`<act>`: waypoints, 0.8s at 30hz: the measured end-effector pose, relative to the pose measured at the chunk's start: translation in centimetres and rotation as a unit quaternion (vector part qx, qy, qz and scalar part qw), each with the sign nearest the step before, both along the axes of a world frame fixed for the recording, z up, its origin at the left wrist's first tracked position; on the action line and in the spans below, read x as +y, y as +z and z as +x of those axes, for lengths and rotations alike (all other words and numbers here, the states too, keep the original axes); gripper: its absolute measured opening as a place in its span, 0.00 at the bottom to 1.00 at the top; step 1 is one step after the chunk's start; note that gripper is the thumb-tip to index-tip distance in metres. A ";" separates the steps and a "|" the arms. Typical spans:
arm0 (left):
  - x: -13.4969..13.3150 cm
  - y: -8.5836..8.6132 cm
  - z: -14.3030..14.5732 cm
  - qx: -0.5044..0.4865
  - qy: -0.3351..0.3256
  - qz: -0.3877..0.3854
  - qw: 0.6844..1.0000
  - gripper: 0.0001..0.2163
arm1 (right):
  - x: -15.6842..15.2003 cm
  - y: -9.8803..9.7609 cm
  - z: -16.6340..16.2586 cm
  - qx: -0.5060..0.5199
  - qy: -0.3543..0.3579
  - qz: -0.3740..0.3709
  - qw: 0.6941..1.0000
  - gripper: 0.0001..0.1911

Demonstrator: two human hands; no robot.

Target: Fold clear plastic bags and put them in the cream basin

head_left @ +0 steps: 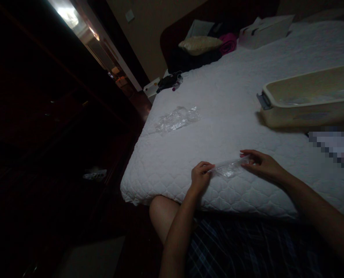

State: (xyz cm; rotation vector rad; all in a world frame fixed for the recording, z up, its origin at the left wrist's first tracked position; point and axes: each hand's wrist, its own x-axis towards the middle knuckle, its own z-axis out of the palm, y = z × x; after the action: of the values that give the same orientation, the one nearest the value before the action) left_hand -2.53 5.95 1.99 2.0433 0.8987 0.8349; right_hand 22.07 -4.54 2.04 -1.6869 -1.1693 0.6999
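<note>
A small clear plastic bag (229, 168) lies flat on the white quilted bed (232, 100) near its front edge. My left hand (200, 178) is closed in a pinch on the bag's left end. My right hand (260, 163) pinches its right end, fingers curled over it. The bag is stretched between both hands. A heap of crumpled clear plastic bags (177, 119) lies farther up the bed to the left, apart from both hands.
A beige plastic tub (310, 112) stands on the bed at the right. A white box (264, 31), a cushion (200, 44) and dark and pink clothes (195, 58) lie at the far end. Dark floor and furniture fill the left.
</note>
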 end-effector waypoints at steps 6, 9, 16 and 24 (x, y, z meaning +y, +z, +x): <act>0.0 -0.3 0.0 -0.010 -0.002 0.010 1.000 0.18 | 0.4 -0.2 -0.6 -0.119 -0.003 0.014 0.993 0.32; 0.0 -0.3 0.0 -0.019 -0.001 0.013 1.000 0.17 | 0.3 0.3 -0.9 -0.169 -0.001 0.002 0.986 0.36; 0.0 -0.3 0.0 -0.016 -0.001 0.015 1.000 0.18 | -0.2 1.1 -1.7 -0.311 -0.018 0.035 0.949 0.40; -0.1 -0.3 0.0 -0.007 0.007 0.009 1.000 0.16 | -0.9 2.5 -4.0 -0.442 0.015 0.176 0.879 0.22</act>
State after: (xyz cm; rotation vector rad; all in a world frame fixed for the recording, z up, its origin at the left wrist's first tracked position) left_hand -2.52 5.90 1.66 2.0468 0.9019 0.8673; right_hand 18.06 -5.48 4.52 -1.6872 -1.8072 -0.3417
